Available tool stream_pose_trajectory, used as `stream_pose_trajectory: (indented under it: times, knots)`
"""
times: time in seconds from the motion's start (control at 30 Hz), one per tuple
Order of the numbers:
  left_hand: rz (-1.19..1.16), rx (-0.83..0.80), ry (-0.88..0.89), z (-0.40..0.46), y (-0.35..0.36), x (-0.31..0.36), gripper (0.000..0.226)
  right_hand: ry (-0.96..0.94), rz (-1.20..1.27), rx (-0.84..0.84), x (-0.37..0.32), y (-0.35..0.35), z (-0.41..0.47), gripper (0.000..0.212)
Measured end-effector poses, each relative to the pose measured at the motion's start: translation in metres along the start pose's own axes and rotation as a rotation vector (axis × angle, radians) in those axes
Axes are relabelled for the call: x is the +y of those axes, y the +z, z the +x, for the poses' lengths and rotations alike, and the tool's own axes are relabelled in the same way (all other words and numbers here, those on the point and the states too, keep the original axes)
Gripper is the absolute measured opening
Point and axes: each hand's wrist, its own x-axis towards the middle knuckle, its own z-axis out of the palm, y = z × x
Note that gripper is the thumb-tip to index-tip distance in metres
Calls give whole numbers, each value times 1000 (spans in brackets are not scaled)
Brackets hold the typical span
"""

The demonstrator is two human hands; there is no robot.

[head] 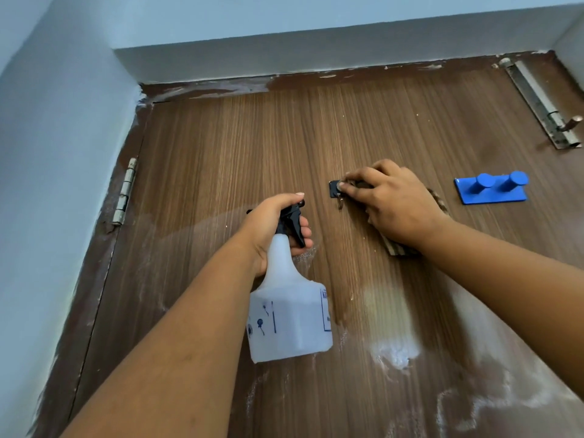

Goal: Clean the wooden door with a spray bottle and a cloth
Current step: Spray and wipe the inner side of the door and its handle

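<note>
- Wooden door: brown vertical-grain surface fills the view. Whitish wet or foamy patches lie below both hands, heaviest below the right forearm.
- Door frame: dark brown with smeared pale paint along its top edge, set into pale blue walls.
- Hinge: metal, on the frame edge, well to the left of the left hand.
- Slide bolt: metal, mounted above and to the right of the right hand.
- Blue double hook: fixed to the door just right of the right hand.
- Spray bottle: translucent white body, black trigger head. Blue printed marks and a blue-bordered label show on the body; the lettering is too small to read.
- Left hand: fingers curled round the bottle neck and trigger, holding the bottle clear in front of the door, nozzle toward the door.
- Cloth: brown striped, pressed against the door under the right palm; edges show below the hand and at its right.
- Right hand: fingers bent, fingertips on a small dark hook mounted on the door, with the cloth held beneath the palm.
</note>
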Motion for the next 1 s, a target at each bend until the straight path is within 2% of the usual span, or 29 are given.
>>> stream_pose_trajectory:
  times: [0.13, 0.23, 0.3, 0.4, 0.43, 0.53, 0.6, 0.67, 0.73, 0.8, 0.83, 0.9, 1.0]
  knots:
    - [1, 6, -22, 1, 2, 2, 29, 40, -124, -38, -14, -6, 11, 50]
    - [49, 0, -29, 2, 0, 3, 33, 67, -113, -50, -16, -5, 9, 50]
    - [64, -9, -29, 2, -1, 3, 32, 167, 99, -20, -11, -6, 17, 45]
    - [72, -10, -23, 2, -1, 3, 31, 499, 514, 111, 1, -9, 41, 34]
    - [66, -8, -22, 2, -1, 2, 31, 498, 498, 96, 1, -11, 47, 33]
    - [38, -7, -16, 1, 0, 1, 28, 137, 328, 3, -19, -12, 40, 38]
    - [36, -13, -14, 0, -1, 0, 27, 77, 236, 22, -21, -5, 24, 44]
    - [22, -38, -10, -1, -3, 0, 26, 259, 210, 156, -19, 5, 4, 46]
    - [21, -57, -13, -1, -4, 1, 27, 583, 209, 268, -26, 9, -19, 45]
    - [51, -68, -30, -3, -4, 3, 32, 802, 127, 290, -60, 12, -39, 47]
    - [68, -76, -42, -3, -4, 5, 34, 820, 108, 281, -85, 14, -46, 48]
    - [66, -100, -85, -5, -8, 11, 33, 714, 110, 223, -144, 17, -53, 51]
    - [122, -144, -156, -13, -21, 25, 25, 315, 250, 118, -199, 19, -60, 52]
